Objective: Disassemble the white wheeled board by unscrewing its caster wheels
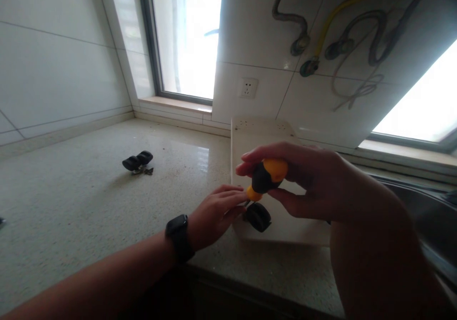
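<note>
A screwdriver [268, 176] with a yellow and black handle is gripped by my right hand [314, 182], tilted with its shaft pointing down and left. My left hand [221, 210], closed at the fingertips, meets the lower end of the shaft; what it pinches there is hidden. Right beside the shaft, a black caster wheel [259, 216] stands on the near left corner of a white panel [246, 144]. Small holes show in the panel's far corners. My right hand covers much of the panel's middle.
Two more black casters [137, 160] lie on the speckled countertop [89, 205] to the left. A dark sink [410, 205] is at the right. Behind are a wall socket [249, 87], hoses with a yellow pipe [332, 20], and windows.
</note>
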A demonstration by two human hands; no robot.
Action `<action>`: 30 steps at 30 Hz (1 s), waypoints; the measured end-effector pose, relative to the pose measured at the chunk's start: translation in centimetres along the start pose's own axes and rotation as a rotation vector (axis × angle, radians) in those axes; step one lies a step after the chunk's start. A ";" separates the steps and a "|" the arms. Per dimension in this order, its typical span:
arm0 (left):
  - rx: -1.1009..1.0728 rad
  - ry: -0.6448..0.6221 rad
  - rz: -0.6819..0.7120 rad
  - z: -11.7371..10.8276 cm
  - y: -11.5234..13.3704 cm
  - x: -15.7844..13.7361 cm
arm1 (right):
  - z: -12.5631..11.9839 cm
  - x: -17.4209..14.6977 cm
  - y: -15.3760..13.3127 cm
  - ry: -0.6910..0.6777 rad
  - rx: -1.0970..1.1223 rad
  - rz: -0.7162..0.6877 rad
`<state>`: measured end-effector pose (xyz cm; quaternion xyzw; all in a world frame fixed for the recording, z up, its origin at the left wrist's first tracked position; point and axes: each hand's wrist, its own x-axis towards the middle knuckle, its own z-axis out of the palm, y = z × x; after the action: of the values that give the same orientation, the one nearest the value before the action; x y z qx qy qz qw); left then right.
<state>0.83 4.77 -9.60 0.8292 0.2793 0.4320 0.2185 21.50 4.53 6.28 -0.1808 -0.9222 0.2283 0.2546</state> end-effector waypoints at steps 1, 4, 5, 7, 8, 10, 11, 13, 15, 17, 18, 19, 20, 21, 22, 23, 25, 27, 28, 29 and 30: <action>-0.039 0.006 -0.018 0.0 0.1 0.3 | 0.0 0.1 0.0 0.003 -0.006 -0.004; -0.134 0.035 -0.119 0.2 0.2 1.1 | 0.1 0.5 0.2 0.066 -0.100 -0.028; -0.149 0.032 -0.143 0.2 0.2 1.3 | 0.1 0.6 0.4 0.094 -0.153 -0.042; -0.147 0.017 -0.167 0.1 0.1 1.5 | 0.0 0.9 0.8 0.137 -0.258 -0.060; -0.136 0.014 -0.170 0.0 0.0 1.6 | -0.1 1.0 0.9 0.155 -0.298 -0.054; -0.115 0.004 -0.171 -0.3 -0.1 1.7 | -0.2 1.0 0.9 0.182 -0.340 -0.025; -0.114 -0.013 -0.169 -0.5 -0.2 1.9 | -0.3 1.0 0.8 0.183 -0.353 -0.011; -0.125 -0.067 -0.149 -1.0 -0.5 2.2 | -0.6 0.7 0.2 0.158 -0.370 0.011; -0.131 -0.122 -0.104 -1.3 -0.8 2.7 | -0.9 0.2 -0.3 0.131 -0.344 0.048; -0.136 -0.143 -0.072 -1.3 -1.3 3.0 | -1.3 -0.4 -0.7 0.122 -0.278 0.109; -0.145 -0.133 -0.073 -1.1 -1.6 3.2 | -1.5 -0.6 -0.7 0.121 -0.249 0.141; -0.156 -0.114 -0.085 -0.9 -1.8 3.2 | -1.6 -0.8 -0.6 0.122 -0.234 0.163; -0.165 -0.092 -0.100 -0.7 -2.0 3.2 | -1.7 -1.0 -0.4 0.122 -0.234 0.175; -0.168 -0.074 -0.114 -0.4 -2.1 3.2 | -1.7 -1.0 -0.3 0.124 -0.245 0.181; -0.170 -0.061 -0.122 -0.2 -2.2 3.1 | -1.7 -1.0 -0.1 0.128 -0.258 0.183; -0.169 -0.052 -0.128 -0.1 -2.2 3.1 | -1.7 -0.8 0.1 0.138 -0.275 0.177; -0.162 -0.051 -0.146 0.0 -2.1 2.9 | -1.5 -0.4 0.2 0.179 -0.335 0.148; -0.185 -0.055 -0.165 -0.2 -2.0 2.9 | -1.3 0.1 -0.1 0.227 -0.420 0.116; -0.208 -0.059 -0.165 -0.4 -2.0 2.9 | -1.3 0.2 -0.3 0.235 -0.453 0.100; -0.234 -0.069 -0.155 -0.6 -2.0 3.0 | -1.2 0.2 -0.5 0.232 -0.467 0.087; -0.260 -0.084 -0.133 -0.8 -1.9 3.1 | -1.2 0.2 -0.8 0.220 -0.454 0.082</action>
<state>1.07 8.31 -8.53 0.7909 0.2658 0.4143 0.3637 21.83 4.38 7.71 -0.2945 -0.9084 0.0043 0.2967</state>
